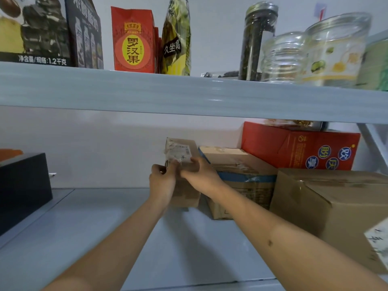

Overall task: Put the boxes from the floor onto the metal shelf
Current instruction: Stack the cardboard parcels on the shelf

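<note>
Gripping a small cardboard box (182,164) with both hands, the person reaches deep into the lower level of the metal shelf (105,227). The box stands upright on the shelf board, far back near the wall, with a torn white label on its upper face. Left hand (162,181) sits on the box's left side, fingers curled round that edge, thumb near the label. Right hand (199,175) lies over the box's right upper part, fingers bent onto the label face and pinching the box; fingertips (192,160) touch the paper. Both hands are clamped on the box, neither slack.

Just right of the small box stands a taped carton (237,181) with blue tape across its front; whether the two touch cannot be told. Behind and right of it is a red carton (300,150). Nearer on the right sits a large brown carton (336,206). At the near right edge a white printed scrap (378,244) shows, partly cut off. On the left, well apart from the hands, sits a black box (23,190).

Upper shelf board carries a red packet (133,40), a clear bag of dried goods (177,36), a dark jar (257,40), and clear glass jars (283,57).
</note>
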